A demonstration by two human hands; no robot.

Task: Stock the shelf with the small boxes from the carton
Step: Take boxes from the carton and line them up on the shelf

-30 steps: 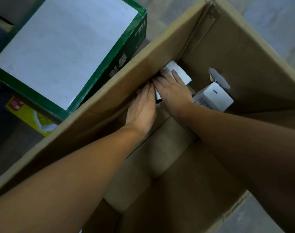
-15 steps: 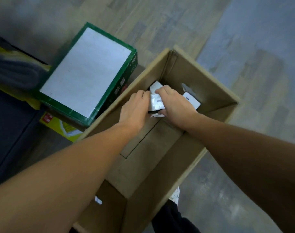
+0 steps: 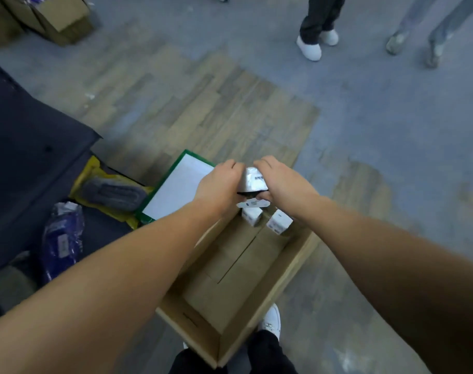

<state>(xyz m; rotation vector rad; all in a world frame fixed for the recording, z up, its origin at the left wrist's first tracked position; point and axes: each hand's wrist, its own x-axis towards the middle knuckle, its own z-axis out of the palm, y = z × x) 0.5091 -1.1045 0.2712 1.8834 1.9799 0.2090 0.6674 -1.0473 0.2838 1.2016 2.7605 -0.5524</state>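
Both the left hand (image 3: 221, 182) and the right hand (image 3: 281, 179) curl around a stack of small glossy white boxes (image 3: 252, 182) with printed labels, held above the far end of the brown cardboard carton (image 3: 278, 276), where two more white cube-shaped boxes (image 3: 266, 221) sit on its flat creased bottom.

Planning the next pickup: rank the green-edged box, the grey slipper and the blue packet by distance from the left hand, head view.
1. green-edged box, just left of the left hand.
2. grey slipper, farther left on yellow packaging.
3. blue packet, farthest, lower left.
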